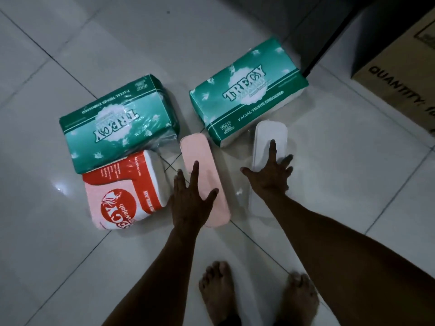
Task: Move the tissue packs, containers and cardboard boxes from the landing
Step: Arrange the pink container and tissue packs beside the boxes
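- Nearest the camera, two bare feet [216,290] stood on the glossy pale tiled floor [70,255]. The person was bent over the pile, with both arms stretched down and forward.
- The left hand [191,198] was down over the near half of the long pink plastic container with rounded ends [197,149]. Its fingers were straight and fanned wide, with nothing curled round anything. By my read this was a flat palm steadying the lid ahead of a lift.
- The right hand [270,177] matched it, splayed across the near part of the long white translucent container [270,130], thumb out to the inner side and gripping nothing.
- Whether either palm pressed down or sat just above the lid, I could not tell.
- The two containers lay side by side, running lengthwise away from the person, one under each hand — likely why both arms went out together.
- Just left of the left hand lay the red-and-pink wrapped tissue pack [122,191], close beside the pink container.
- Tight against that pack's far side was the green wrapped tissue pack with upside-down lettering [117,125].
- Farther on sat the second green wrapped tissue pack [247,95], its near edge just beside the far ends of both containers.
- Farthest off, at the right edge, was the brown cardboard box [400,78] — well apart from both hands, a later job by the look of it.
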A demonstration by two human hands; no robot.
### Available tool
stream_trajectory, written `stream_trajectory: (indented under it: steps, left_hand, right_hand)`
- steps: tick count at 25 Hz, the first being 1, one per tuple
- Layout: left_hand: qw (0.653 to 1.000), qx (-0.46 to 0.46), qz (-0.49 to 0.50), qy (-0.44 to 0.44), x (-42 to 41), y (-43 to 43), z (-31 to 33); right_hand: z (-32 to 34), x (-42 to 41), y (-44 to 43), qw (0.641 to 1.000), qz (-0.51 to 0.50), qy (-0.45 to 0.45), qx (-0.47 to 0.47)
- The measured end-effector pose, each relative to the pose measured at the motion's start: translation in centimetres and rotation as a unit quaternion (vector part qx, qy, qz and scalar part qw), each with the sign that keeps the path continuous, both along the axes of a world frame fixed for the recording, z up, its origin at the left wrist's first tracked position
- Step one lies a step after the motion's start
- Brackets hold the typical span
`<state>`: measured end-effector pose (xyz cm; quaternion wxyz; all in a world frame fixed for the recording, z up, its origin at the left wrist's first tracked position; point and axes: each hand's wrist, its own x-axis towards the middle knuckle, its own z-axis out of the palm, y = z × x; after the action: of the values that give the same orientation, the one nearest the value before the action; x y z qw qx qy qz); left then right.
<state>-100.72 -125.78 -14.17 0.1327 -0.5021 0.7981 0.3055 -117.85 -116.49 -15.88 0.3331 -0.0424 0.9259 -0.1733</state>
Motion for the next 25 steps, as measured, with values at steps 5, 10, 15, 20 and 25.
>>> stream_trajectory:
  steps: [5, 10, 15, 20, 25]
  left_hand:
    - [0.994, 0.031, 0.079, 0.065, -2.0, -0.9, -3.0]
    - [0.993, 0.053, 0.092, 0.047, -3.4, -0.6, -3.7]
    - [0.993, 0.029, 0.109, 0.046, -3.5, -0.3, -2.7]
    - [0.996, 0.017, 0.080, 0.027, -2.9, 2.1, 0.2]
    - [0.999, 0.014, 0.046, 0.009, -6.3, 6.4, 2.6]
  right_hand:
    - [-2.8, -0.7, 0.0, 0.999, 0.005, 0.022, 0.036]
    - [-3.2, -0.5, 0.0, 0.997, 0.005, 0.056, 0.045]
    - [-2.2, -0.7, 0.9, 0.998, -0.017, 0.041, 0.045]
    - [1.3, -3.3, 6.0, 0.996, -0.059, 0.038, 0.054]
    - [4.1, -9.1, 13.5, 0.991, -0.083, 0.078, 0.071]
